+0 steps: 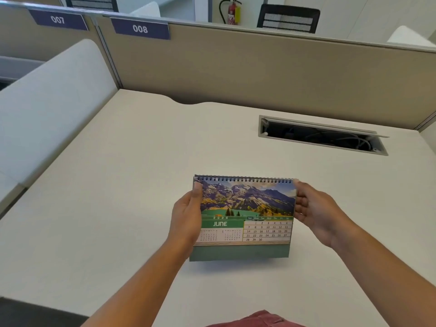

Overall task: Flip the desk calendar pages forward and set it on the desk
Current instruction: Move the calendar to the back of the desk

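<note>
A spiral-bound desk calendar [245,218] stands upright near the front middle of the cream desk [118,185], its green base on or just above the surface. The facing page reads JUNE 2026 under a mountain photo. My left hand [187,218] grips its left edge, thumb over the top left corner of the page. On the other side my right hand [316,213] holds the right edge, with fingertips at the top right corner by the wire binding. The back pages are hidden.
An open cable slot [323,135] with wires inside is sunk into the desk at the back right. Beige partition walls [259,72] close off the back, and a padded grey divider [52,109] lines the left side. Labels 007 and 008 sit on the partitions.
</note>
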`<state>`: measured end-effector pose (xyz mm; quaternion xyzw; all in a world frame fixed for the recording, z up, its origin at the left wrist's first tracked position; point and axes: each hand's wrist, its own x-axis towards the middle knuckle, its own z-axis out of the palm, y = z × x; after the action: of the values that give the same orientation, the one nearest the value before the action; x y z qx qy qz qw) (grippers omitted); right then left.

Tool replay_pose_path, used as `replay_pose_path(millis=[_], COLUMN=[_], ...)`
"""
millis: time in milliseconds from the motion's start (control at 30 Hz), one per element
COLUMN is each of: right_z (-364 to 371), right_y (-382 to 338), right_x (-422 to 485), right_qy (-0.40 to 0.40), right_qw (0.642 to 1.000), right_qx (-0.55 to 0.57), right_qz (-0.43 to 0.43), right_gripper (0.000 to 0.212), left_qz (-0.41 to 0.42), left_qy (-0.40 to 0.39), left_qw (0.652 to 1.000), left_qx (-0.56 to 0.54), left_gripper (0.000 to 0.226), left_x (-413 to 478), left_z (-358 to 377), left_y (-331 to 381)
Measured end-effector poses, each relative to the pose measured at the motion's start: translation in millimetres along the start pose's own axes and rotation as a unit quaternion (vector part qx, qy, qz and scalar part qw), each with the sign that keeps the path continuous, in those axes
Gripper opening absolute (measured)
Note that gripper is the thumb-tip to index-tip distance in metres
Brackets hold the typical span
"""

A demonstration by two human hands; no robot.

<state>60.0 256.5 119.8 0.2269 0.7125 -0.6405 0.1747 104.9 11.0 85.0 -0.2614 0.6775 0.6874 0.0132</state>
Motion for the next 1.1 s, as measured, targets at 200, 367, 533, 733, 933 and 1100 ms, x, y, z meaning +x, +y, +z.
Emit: replay_pose_path(millis=[200,367,533,733,933,1100], right_z=[-1.2,5.7,16.1,34.3,59.3,76.6], right_y=[-16.7,-26.2,-46.3,-95.4,-147.5,-174.6], right_x=[4.7,22.3,53.1,107.6,172.7,233.1], right_qy=[0.037,0.058,0.062,0.072,0.075,0.067], right_qw=[0.997,0.993,0.993,0.986,0.981,0.977], right_qx=[0.060,0.065,0.025,-0.039,-0.049,-0.083], right_qz=[-0.027,-0.081,-0.100,-0.147,-0.171,-0.183], right_gripper=[0.037,0.019,0.029,0.047,0.031,0.036], left_qz=[-0.006,-0.061,-0.061,-0.058,-0.051,0.006], left_qy=[-0.019,-0.002,0.014,0.046,0.075,0.081], left_qw=[0.994,0.993,0.995,0.995,0.995,0.995], left_qx=[0.108,0.104,0.075,0.070,0.051,0.051], left_gripper=[0.083,0.074,0.037,0.028,0.057,0.058], left_x=[10.0,37.1,58.2,101.4,170.5,213.9], left_z=[-6.2,-10.5,-5.1,4.5,16.8,28.8], left_y=[25.4,27.8,44.1,80.2,109.8,128.3])
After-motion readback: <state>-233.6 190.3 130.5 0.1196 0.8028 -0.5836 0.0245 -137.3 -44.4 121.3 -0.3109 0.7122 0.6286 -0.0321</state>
